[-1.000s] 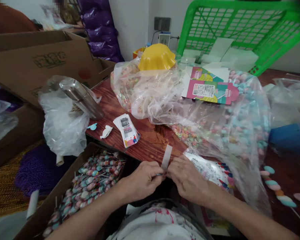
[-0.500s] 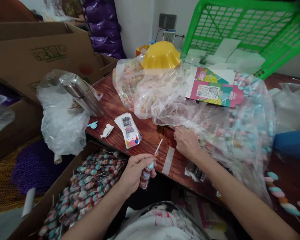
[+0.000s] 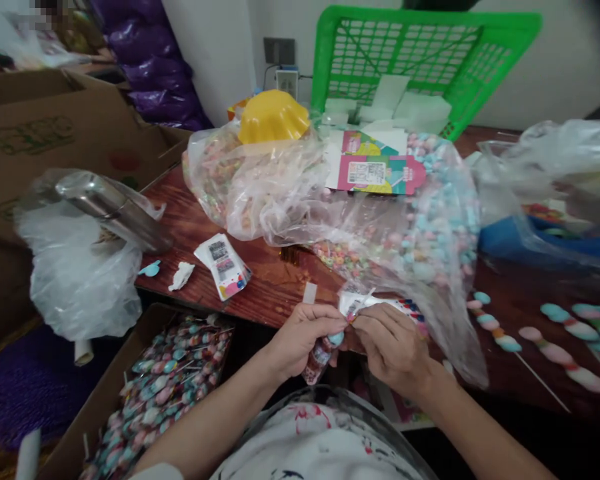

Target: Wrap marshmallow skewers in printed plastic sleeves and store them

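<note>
My left hand [image 3: 307, 337] is closed around a marshmallow skewer [image 3: 320, 357] in a clear printed wrapper, tilted with its white stick pointing up and right. My right hand [image 3: 393, 340] meets it at the wrapper's neck, fingertips pinched on what looks like a small gold twist tie [image 3: 351, 319]. The fingers partly hide this spot. On the table beyond lies a bundle of gold ties [image 3: 291, 255]. A stack of printed wrappers [image 3: 223, 267] is to the left, and more wrappers [image 3: 410, 308] lie partly behind my right hand.
A carton of wrapped skewers [image 3: 155, 383] stands below the table at left. A steel flask [image 3: 113, 210] leans beside plastic bags. Large clear bags of candy [image 3: 370, 227], a yellow bowl [image 3: 274, 119] and a green basket [image 3: 325, 60] fill the back. Unwrapped skewers [image 3: 560, 350] lie at right.
My right hand has come from the gold ties to the neck of the wrapped skewer. My left hand has shifted right with the skewer. The view has turned to the right.
</note>
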Action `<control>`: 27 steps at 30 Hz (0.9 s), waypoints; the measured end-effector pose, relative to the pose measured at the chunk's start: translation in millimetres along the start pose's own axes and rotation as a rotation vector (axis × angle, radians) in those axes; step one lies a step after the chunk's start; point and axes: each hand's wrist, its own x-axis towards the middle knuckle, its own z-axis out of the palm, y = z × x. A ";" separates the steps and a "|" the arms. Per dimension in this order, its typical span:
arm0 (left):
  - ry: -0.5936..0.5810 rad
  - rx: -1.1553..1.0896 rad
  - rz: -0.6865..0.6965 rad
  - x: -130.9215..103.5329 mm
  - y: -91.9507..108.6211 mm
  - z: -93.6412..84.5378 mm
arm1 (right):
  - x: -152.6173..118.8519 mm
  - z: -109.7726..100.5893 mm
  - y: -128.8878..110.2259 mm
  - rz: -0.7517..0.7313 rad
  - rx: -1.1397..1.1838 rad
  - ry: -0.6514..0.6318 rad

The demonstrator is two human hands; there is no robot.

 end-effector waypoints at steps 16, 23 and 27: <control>-0.082 0.375 0.165 7.9 -26.0 59.1 | -60.4 -48.2 -15.7 0.841 0.870 0.225; 0.030 0.493 0.186 11.5 -31.5 61.4 | -72.9 -56.5 -18.8 0.732 0.357 0.392; 0.054 0.465 0.150 19.3 -35.8 59.6 | -70.7 -51.0 -26.9 0.556 0.190 0.499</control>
